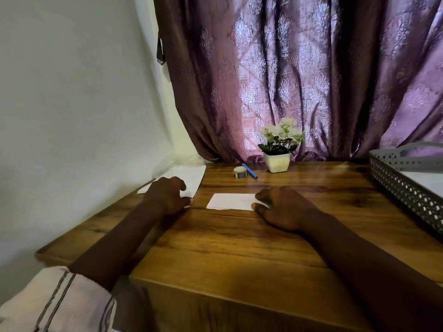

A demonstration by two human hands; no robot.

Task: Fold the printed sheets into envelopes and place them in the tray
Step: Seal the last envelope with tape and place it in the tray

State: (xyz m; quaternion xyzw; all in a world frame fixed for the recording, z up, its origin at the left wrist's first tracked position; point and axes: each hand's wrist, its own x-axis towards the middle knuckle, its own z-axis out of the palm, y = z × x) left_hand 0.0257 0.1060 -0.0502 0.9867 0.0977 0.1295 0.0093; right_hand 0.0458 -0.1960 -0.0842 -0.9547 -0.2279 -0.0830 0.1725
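Paper already folded small lies flat under the loosely spread right hand's fingertips, not yet in the tray far to its right, while the left hand, fingers curled, rests on the unfolded sheets.

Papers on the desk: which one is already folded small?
The folded sheet at mid-desk, under the right hand; the stack by the left hand lies unfolded.

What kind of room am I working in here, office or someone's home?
Probably a home: a wooden table pushed against a plain wall, heavy purple curtains close behind it, and a small potted plant for decoration. No office fittings in view.
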